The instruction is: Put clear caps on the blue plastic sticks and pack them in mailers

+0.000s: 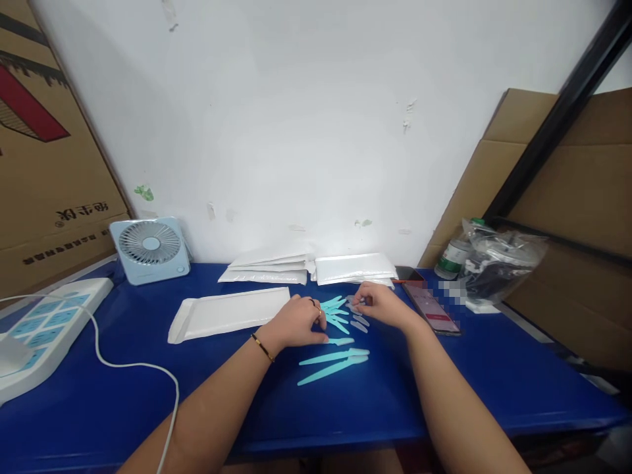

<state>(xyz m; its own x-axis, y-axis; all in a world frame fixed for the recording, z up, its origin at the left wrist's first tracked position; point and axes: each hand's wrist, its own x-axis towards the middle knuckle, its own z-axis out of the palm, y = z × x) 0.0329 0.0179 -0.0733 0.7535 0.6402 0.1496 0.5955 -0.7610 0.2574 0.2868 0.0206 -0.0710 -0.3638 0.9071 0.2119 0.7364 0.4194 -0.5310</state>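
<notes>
Blue table [444,395], L hand [296,322] fingers curled on teal razors [333,359], R hand [380,304] pinching clear cap [354,304]

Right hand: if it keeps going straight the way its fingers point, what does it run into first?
The right hand points left, so probably the clear caps and turquoise razors at its fingertips, then the left hand; depth is unclear.

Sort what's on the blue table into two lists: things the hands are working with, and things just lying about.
In hand: left hand on the turquoise razors; right hand at the clear caps; white mailers close by.

Lying about: fan, phone, bottle, power strip.
</notes>
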